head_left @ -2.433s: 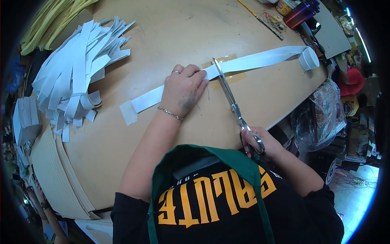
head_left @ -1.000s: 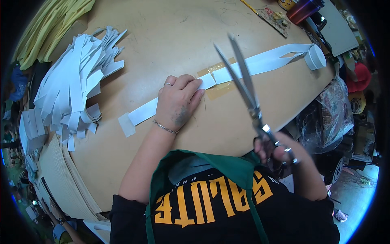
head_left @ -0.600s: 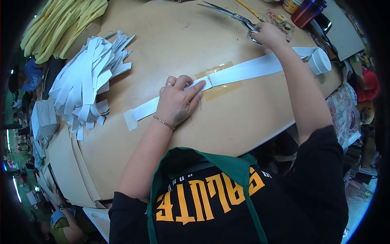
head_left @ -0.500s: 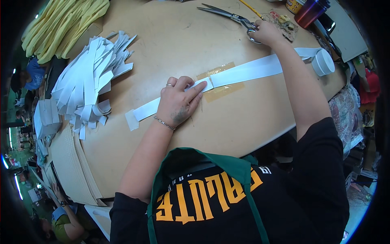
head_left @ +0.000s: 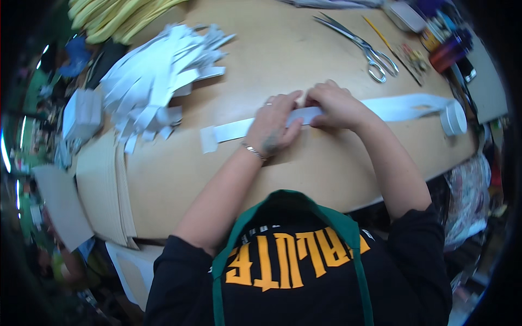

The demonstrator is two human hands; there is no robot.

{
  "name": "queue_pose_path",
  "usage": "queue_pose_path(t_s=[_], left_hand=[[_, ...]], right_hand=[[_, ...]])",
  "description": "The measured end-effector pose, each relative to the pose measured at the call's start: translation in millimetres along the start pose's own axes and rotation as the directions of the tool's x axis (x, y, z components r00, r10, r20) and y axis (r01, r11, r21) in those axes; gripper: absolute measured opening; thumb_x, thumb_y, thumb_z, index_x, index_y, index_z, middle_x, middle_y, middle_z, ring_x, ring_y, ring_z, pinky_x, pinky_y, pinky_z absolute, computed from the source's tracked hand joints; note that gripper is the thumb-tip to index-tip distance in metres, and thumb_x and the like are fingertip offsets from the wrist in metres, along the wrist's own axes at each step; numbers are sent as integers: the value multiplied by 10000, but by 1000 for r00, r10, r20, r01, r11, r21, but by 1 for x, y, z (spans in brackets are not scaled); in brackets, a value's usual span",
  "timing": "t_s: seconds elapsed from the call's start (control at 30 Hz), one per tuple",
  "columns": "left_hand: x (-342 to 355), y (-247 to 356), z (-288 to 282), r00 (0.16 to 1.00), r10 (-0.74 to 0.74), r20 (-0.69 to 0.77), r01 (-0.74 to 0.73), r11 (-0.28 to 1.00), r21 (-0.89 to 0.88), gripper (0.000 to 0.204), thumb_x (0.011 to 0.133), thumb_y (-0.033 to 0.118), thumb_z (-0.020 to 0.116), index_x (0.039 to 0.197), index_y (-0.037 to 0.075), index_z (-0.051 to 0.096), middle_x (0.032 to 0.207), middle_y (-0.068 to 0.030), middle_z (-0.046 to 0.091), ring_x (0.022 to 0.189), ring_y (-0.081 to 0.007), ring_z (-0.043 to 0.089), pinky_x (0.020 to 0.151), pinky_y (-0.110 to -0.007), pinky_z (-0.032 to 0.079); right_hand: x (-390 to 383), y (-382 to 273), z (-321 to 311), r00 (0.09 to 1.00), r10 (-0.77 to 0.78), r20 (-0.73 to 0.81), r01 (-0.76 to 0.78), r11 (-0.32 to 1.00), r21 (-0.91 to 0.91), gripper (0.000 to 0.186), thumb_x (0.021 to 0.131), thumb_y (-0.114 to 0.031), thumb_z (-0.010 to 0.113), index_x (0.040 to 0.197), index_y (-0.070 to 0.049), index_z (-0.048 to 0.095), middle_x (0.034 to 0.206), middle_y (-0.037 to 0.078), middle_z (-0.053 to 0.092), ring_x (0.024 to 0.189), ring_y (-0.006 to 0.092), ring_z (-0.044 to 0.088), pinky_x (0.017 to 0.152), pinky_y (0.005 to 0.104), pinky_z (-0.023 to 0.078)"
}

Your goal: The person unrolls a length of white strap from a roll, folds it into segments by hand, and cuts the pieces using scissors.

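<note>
A white band [head_left: 234, 131] lies across the table, its left end beside a pale square patch [head_left: 209, 139]. My left hand [head_left: 274, 124] rests flat on the band, fingers stretched and thumb apart. Close to its right, my right hand [head_left: 338, 106] pinches the band between thumb and bent fingers. Beyond it the white material runs on as a wider strip [head_left: 394, 108] to a white roll [head_left: 454, 118] at the right. Large silver scissors [head_left: 361, 48] lie untouched, partly spread, on the table beyond my right hand. My hands cover the middle of the band.
A heap of cut white strips [head_left: 155, 76] sits at the left, near folded yellow cloth [head_left: 122, 16]. Stacked beige sheets [head_left: 100, 190] lie at the left edge. A pencil [head_left: 378, 31], a red-purple tumbler [head_left: 450, 51] and a pale box [head_left: 405, 16] stand far right.
My right hand has let go of the scissors and come back left to the band beside my left hand. The scissors stay on the table. The whole view has shifted.
</note>
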State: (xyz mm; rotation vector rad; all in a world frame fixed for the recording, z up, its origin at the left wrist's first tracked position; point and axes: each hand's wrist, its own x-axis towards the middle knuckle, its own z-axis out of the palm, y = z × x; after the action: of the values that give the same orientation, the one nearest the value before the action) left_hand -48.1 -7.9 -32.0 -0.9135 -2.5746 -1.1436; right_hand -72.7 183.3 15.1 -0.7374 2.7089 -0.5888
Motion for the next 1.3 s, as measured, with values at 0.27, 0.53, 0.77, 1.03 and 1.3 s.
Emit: queue_pose_path(t_s=[0.27, 0.53, 0.77, 1.03, 1.3], left_hand=[[-16, 10, -6, 996, 29, -83, -1, 948, 319, 279, 792, 296, 604, 1015, 128, 588, 889, -56, 570, 879, -235, 558, 736, -401, 402], [-54, 2, -68, 985, 156, 67, -169, 934, 314, 48, 816, 133, 581, 807, 95, 552, 739, -57, 549, 707, -234, 577, 591, -367, 456], [25, -59, -257, 975, -214, -64, 219, 855, 471, 248, 938, 239, 507, 952, 3, 580, 882, -144, 595, 803, -254, 583, 731, -340, 470], [52, -41, -152, 975, 145, -165, -31, 835, 550, 385, 848, 232, 634, 1152, 12, 549, 1078, -187, 590, 992, -360, 557, 847, -411, 449], [24, 69, 12, 951, 4, 308, -100, 950, 297, 293, 796, 217, 655, 1014, 34, 586, 896, -161, 599, 823, -333, 582, 712, -404, 484]], right_hand=[[-3, -34, 2, 975, 221, -26, -222, 973, -57, 171, 649, -154, 736, 771, -98, 630, 852, 102, 614, 948, 288, 540, 818, 399, 435], [-20, -29, 11, 988, -92, -126, 95, 995, 15, 243, 668, -157, 750, 877, -104, 637, 938, 105, 598, 998, 296, 512, 903, 380, 403], [-51, 50, -23, 984, 60, -170, -14, 965, 261, 424, 672, -153, 757, 1078, -132, 635, 1135, 86, 536, 1139, 289, 443, 991, 365, 374], [-50, 38, 1, 977, 131, -169, -114, 988, 108, 252, 658, -141, 760, 807, -85, 565, 977, 70, 580, 1007, 278, 495, 839, 372, 421], [-68, 21, 0, 965, 103, -241, -44, 970, 238, 254, 653, -111, 744, 795, -90, 534, 730, 68, 602, 787, 274, 579, 798, 391, 414]])
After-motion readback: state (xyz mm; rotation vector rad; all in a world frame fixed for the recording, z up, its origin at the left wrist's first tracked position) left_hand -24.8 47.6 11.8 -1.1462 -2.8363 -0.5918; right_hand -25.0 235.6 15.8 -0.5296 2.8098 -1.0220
